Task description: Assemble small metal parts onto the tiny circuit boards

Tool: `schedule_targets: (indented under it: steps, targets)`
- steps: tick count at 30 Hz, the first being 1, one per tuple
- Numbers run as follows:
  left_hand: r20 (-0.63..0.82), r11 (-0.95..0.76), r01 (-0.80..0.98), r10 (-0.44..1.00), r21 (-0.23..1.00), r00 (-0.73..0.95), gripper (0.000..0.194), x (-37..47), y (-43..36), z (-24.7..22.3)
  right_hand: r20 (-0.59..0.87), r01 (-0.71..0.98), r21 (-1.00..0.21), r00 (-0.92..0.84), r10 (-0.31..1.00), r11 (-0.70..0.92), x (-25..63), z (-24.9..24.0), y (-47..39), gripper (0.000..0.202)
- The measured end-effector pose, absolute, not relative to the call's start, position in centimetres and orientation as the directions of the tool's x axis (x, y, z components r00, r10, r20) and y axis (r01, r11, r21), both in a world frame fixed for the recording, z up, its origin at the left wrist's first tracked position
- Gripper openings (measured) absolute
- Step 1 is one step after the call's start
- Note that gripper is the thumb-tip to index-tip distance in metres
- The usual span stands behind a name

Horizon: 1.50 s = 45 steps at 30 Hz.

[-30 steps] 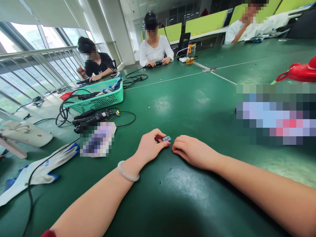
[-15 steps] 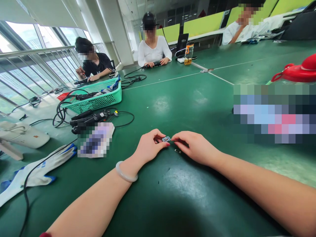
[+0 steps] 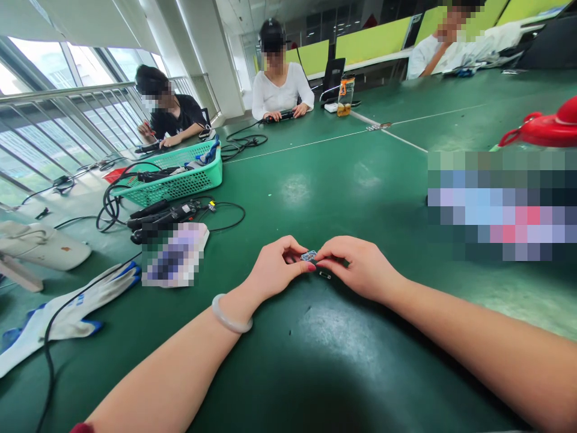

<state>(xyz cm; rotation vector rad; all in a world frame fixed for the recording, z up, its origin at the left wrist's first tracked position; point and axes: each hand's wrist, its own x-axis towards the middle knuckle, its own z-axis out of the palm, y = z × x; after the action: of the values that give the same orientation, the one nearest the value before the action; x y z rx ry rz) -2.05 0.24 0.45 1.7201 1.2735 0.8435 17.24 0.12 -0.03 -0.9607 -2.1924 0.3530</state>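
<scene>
Between the thumb and fingers of my left hand is a small circuit board, printed in blue and white and held just above the green table. My right hand is pinched closed, its fingertips meeting the board's right end. What sits between those fingertips is too small and hidden to tell. A tiny metallic, oblong part lies on the table under my right fingers, apart from the board.
At the left are a green basket with cables, black handheld tools, a white-and-blue glove and a blurred-out packet. A red lid is at the right. Several people sit across the green table.
My left hand has shifted slightly right with the circuit board. My right fingertips have come to the board's right end, where a small gap was before.
</scene>
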Motion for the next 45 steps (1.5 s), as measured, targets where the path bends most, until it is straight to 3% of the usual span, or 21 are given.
schedule_targets:
  steps: [4,10,24,28,37,45]
  targets:
    - [0.022,-0.111,0.294,0.957,0.950,0.290,0.032,-2.0,0.3,0.3,0.580,0.500,-0.466,-0.450,0.679,0.730,17.2,0.0,-0.1,0.009]
    - [-0.010,-0.068,0.255,0.956,0.964,0.293,0.034,-2.0,0.2,0.4,0.628,0.488,-0.441,-0.432,0.648,0.753,17.1,-0.1,-0.1,0.011]
    - [-0.046,0.008,0.121,0.949,0.993,0.310,0.037,-1.9,-0.1,1.0,0.743,0.504,-0.194,-0.484,0.461,0.842,17.3,-0.1,-0.7,0.017]
    - [-0.075,0.063,0.044,0.939,0.997,0.337,0.039,-1.6,-0.2,1.4,0.749,0.489,-0.223,-0.468,0.469,0.843,17.4,0.1,-0.9,0.018]
    - [-0.041,-0.007,0.146,0.944,0.989,0.327,0.036,-2.0,-0.1,0.8,0.715,0.506,-0.253,-0.477,0.512,0.825,17.3,-0.1,-0.7,0.018]
    - [-0.082,0.106,-0.051,0.936,0.993,0.342,0.039,-2.0,-0.1,1.2,0.742,0.440,-0.294,-0.455,0.493,0.849,17.2,0.6,-0.9,0.016]
